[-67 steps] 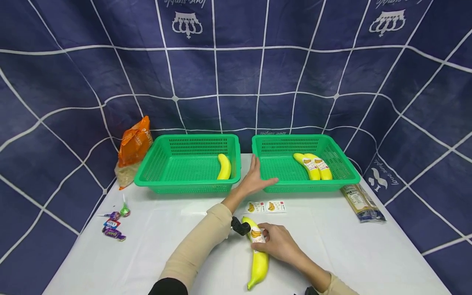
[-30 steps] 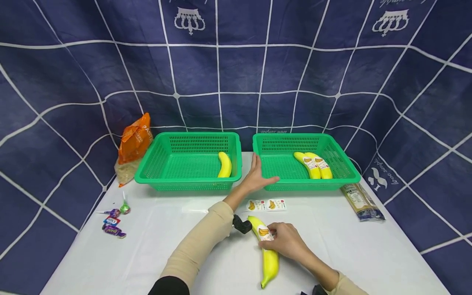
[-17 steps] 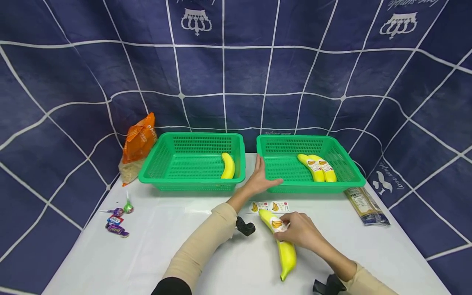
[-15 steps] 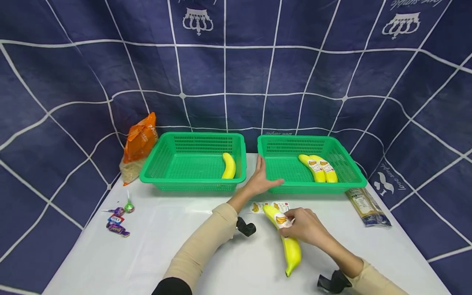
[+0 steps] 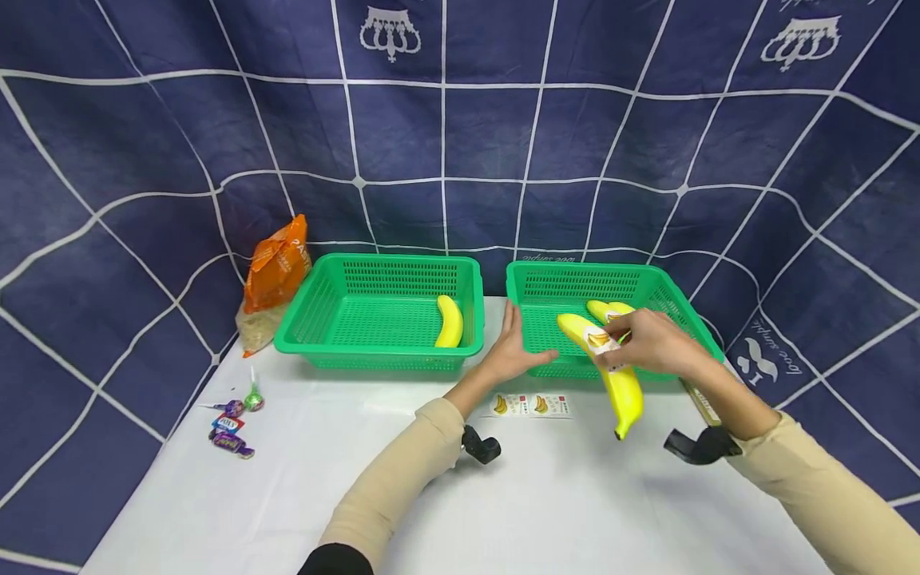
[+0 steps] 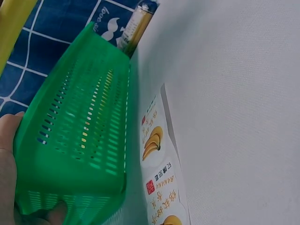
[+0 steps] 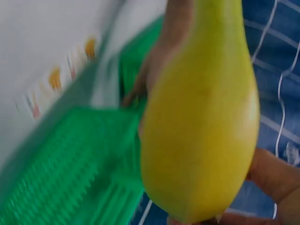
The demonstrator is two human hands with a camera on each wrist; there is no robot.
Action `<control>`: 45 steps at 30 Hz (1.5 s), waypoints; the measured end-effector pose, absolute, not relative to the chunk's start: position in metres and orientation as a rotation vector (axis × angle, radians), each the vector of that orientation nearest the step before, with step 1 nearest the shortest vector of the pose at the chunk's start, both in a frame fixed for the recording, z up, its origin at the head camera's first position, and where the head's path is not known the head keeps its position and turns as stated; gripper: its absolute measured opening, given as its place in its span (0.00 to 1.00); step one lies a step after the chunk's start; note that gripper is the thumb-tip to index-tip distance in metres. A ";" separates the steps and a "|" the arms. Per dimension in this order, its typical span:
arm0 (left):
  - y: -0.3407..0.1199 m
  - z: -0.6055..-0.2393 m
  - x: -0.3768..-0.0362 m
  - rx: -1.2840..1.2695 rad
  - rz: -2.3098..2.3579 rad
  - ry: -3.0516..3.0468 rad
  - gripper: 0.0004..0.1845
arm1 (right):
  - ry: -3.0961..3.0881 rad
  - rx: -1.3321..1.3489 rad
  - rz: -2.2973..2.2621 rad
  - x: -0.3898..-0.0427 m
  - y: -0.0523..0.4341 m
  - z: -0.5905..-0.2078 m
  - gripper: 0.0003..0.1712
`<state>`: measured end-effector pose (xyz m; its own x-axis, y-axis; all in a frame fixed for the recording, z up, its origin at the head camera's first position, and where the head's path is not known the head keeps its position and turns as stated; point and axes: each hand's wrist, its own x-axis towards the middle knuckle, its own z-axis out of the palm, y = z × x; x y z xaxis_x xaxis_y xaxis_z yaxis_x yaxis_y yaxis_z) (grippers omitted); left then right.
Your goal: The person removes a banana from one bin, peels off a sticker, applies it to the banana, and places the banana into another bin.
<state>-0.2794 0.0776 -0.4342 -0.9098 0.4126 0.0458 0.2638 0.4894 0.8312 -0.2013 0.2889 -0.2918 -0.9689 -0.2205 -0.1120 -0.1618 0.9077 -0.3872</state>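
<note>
My right hand (image 5: 650,345) pinches a yellow banana (image 5: 624,397) with a banana-picture sticker (image 5: 598,339) near its upper end. It is raised at the front of the right green basket (image 5: 585,267), stem end tilted down toward me. The banana (image 7: 201,126) fills much of the right wrist view. Two more bananas (image 5: 598,309) lie in that basket, partly hidden by the hand. My left hand (image 5: 509,351) touches the basket's near left corner, fingers extended and thumb spread along the front; the left wrist view shows the basket's wall (image 6: 65,164) against it.
A left green basket (image 5: 377,351) holds one banana (image 5: 450,323). A sheet of banana stickers (image 5: 528,406) lies before the right basket. An orange bag (image 5: 276,267) stands at far left, with wrapped candies (image 5: 230,439) and lollipops (image 5: 253,399) nearby. A flat packet (image 6: 137,28) lies right of the baskets.
My right hand has lifted the banana off the table and carried it right and forward to the right basket's front. The left hand has stayed at the basket's corner.
</note>
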 end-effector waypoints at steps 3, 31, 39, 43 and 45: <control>0.076 -0.434 -0.280 0.598 1.382 2.585 0.64 | 2.910 -0.313 -0.551 -0.226 0.298 -0.283 0.35; 0.078 -0.437 -0.280 0.580 1.391 2.557 0.63 | 2.719 -0.197 -0.431 -0.372 0.351 -0.339 0.18; 0.078 -0.437 -0.278 0.576 1.362 2.573 0.63 | 2.716 -0.123 -0.482 -0.376 0.358 -0.361 0.26; 0.079 -0.436 -0.279 0.586 1.353 2.587 0.62 | 2.669 -0.090 -0.474 -0.378 0.358 -0.372 0.22; 0.078 -0.436 -0.279 0.585 1.350 2.593 0.62 | 2.643 -0.080 -0.458 -0.380 0.358 -0.377 0.20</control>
<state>-0.2791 0.0784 -0.4360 -0.9106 0.4116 0.0373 0.2666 0.5160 0.8140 -0.3796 0.3580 -0.3774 -0.8954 -0.1311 -0.4256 0.0199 0.9430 -0.3322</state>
